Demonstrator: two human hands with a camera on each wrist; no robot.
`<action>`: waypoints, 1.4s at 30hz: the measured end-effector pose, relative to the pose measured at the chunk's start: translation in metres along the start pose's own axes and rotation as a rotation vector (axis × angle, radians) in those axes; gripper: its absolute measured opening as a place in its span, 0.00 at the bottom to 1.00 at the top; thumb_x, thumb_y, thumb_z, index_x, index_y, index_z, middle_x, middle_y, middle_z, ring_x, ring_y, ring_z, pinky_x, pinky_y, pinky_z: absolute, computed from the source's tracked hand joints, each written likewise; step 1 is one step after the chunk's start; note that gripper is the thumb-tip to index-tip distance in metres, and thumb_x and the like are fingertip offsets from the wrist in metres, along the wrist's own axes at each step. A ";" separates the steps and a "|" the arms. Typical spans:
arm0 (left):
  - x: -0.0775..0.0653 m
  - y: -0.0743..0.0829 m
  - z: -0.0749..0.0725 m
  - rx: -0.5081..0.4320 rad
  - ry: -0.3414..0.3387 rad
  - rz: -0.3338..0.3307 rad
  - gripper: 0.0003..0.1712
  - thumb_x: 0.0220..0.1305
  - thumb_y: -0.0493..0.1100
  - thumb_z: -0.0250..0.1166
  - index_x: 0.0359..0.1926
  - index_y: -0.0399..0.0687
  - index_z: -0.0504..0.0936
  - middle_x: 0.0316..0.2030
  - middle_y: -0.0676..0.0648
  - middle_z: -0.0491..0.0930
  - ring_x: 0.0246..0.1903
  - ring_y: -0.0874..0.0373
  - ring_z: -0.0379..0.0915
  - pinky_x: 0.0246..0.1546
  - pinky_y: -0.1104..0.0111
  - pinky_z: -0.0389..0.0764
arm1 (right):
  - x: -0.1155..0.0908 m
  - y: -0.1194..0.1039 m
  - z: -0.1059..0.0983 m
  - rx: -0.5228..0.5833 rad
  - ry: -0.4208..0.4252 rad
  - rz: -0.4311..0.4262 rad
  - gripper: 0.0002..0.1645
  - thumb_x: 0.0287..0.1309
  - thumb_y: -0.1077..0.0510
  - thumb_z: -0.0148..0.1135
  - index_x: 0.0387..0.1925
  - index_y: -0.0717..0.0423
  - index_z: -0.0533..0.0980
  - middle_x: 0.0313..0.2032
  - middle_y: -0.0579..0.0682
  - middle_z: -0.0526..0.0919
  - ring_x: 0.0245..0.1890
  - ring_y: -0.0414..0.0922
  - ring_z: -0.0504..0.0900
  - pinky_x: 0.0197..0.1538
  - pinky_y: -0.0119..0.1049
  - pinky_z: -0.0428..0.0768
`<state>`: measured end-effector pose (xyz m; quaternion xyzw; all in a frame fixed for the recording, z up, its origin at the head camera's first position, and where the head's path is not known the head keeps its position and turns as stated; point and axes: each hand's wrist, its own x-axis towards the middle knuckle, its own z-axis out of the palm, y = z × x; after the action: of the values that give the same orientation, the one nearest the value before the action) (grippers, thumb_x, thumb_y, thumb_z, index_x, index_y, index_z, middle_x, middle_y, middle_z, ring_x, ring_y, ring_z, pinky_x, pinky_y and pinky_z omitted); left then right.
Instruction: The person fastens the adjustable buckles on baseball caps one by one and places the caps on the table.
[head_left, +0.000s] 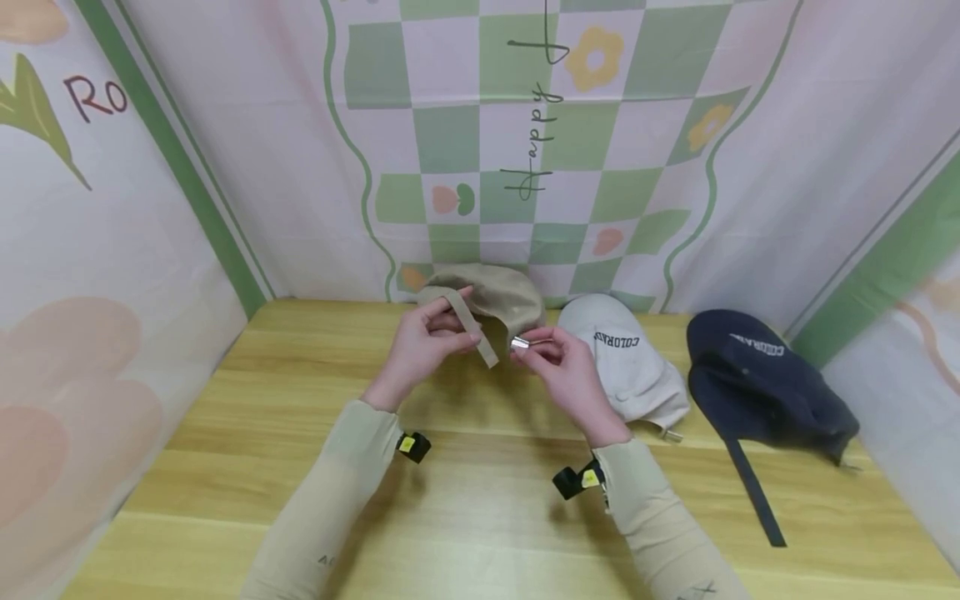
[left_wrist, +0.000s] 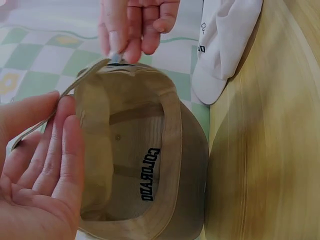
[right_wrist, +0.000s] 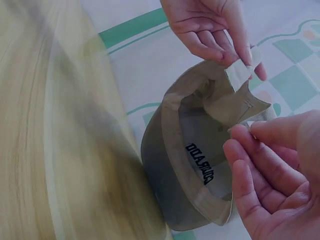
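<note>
A khaki baseball cap is held up at the back of the table, its inside facing me and its adjusting strap undone. My left hand pinches the cloth strap between thumb and fingers, with the free end hanging past the thumb. At the other side of the back opening, my right hand pinches a shiny metal buckle. Strap and buckle are apart. In the left wrist view, mirrored COLORADO stitching shows through inside the cap. Fingertips partly cover the buckle in the right wrist view.
A white cap lies just right of my right hand. Further right is a navy cap, its long strap trailing toward me. Patterned cloth hangs behind the wooden table.
</note>
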<state>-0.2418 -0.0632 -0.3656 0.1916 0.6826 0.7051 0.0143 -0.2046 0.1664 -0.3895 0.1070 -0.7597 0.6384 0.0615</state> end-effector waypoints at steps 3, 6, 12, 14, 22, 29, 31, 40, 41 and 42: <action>0.000 0.001 0.001 0.002 0.034 0.008 0.26 0.58 0.28 0.74 0.59 0.39 0.82 0.39 0.41 0.87 0.39 0.50 0.85 0.44 0.61 0.86 | 0.000 -0.002 0.001 0.028 0.008 -0.037 0.12 0.68 0.66 0.64 0.51 0.67 0.77 0.41 0.62 0.87 0.43 0.58 0.87 0.44 0.36 0.86; 0.000 0.003 0.003 -0.037 0.075 0.015 0.15 0.58 0.28 0.74 0.46 0.34 0.82 0.37 0.41 0.87 0.35 0.53 0.86 0.44 0.60 0.86 | 0.000 -0.004 0.001 0.038 0.018 -0.080 0.12 0.68 0.66 0.64 0.51 0.66 0.77 0.39 0.62 0.87 0.38 0.51 0.87 0.41 0.36 0.86; 0.000 0.006 0.005 -0.103 0.110 0.038 0.11 0.59 0.25 0.72 0.39 0.36 0.79 0.36 0.40 0.87 0.35 0.54 0.86 0.45 0.58 0.86 | 0.003 -0.006 0.001 0.077 0.029 -0.114 0.10 0.68 0.68 0.63 0.50 0.67 0.77 0.38 0.65 0.86 0.35 0.45 0.87 0.39 0.35 0.86; 0.000 0.005 0.005 -0.099 0.116 0.043 0.13 0.58 0.25 0.73 0.40 0.36 0.79 0.36 0.40 0.87 0.36 0.53 0.86 0.45 0.59 0.86 | 0.004 -0.007 0.001 0.092 0.031 -0.107 0.10 0.69 0.68 0.63 0.50 0.67 0.76 0.38 0.65 0.86 0.35 0.45 0.87 0.39 0.35 0.86; 0.000 0.004 0.009 -0.128 0.123 0.034 0.17 0.57 0.23 0.72 0.33 0.40 0.71 0.39 0.39 0.86 0.39 0.53 0.86 0.46 0.60 0.86 | 0.006 -0.008 0.004 0.107 0.034 -0.091 0.12 0.70 0.66 0.62 0.50 0.68 0.75 0.37 0.65 0.86 0.34 0.47 0.87 0.39 0.36 0.86; 0.000 0.002 0.012 -0.221 0.102 0.038 0.22 0.59 0.20 0.69 0.29 0.42 0.63 0.40 0.35 0.86 0.39 0.51 0.86 0.46 0.56 0.86 | 0.006 -0.009 0.006 0.110 0.032 -0.094 0.12 0.70 0.67 0.62 0.51 0.68 0.74 0.37 0.63 0.87 0.33 0.50 0.87 0.39 0.36 0.86; 0.000 0.002 0.013 -0.223 0.103 0.039 0.22 0.59 0.20 0.69 0.30 0.42 0.64 0.40 0.35 0.86 0.38 0.51 0.86 0.46 0.57 0.86 | 0.006 -0.009 0.007 0.117 0.031 -0.093 0.12 0.69 0.67 0.62 0.51 0.68 0.74 0.37 0.63 0.87 0.33 0.49 0.87 0.39 0.36 0.86; 0.001 0.001 0.018 -0.216 0.117 0.042 0.20 0.57 0.19 0.69 0.32 0.41 0.69 0.37 0.41 0.87 0.37 0.53 0.86 0.45 0.58 0.86 | 0.008 -0.011 0.011 0.141 0.022 -0.125 0.11 0.69 0.69 0.61 0.50 0.69 0.75 0.37 0.63 0.87 0.34 0.54 0.87 0.38 0.35 0.86; 0.001 0.000 0.018 -0.215 0.119 0.040 0.20 0.57 0.19 0.69 0.32 0.42 0.69 0.36 0.41 0.87 0.37 0.53 0.86 0.45 0.58 0.86 | 0.008 -0.011 0.012 0.142 0.022 -0.128 0.11 0.69 0.70 0.61 0.50 0.69 0.75 0.37 0.63 0.87 0.34 0.54 0.87 0.38 0.35 0.86; 0.001 0.000 0.018 -0.215 0.122 0.037 0.20 0.57 0.19 0.70 0.32 0.42 0.69 0.36 0.42 0.87 0.37 0.53 0.86 0.45 0.58 0.86 | 0.008 -0.011 0.013 0.143 0.022 -0.131 0.10 0.69 0.70 0.61 0.50 0.69 0.75 0.36 0.62 0.87 0.34 0.54 0.86 0.38 0.35 0.86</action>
<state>-0.2372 -0.0454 -0.3653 0.1581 0.5992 0.7846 -0.0199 -0.2092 0.1516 -0.3790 0.1533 -0.7027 0.6870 0.1037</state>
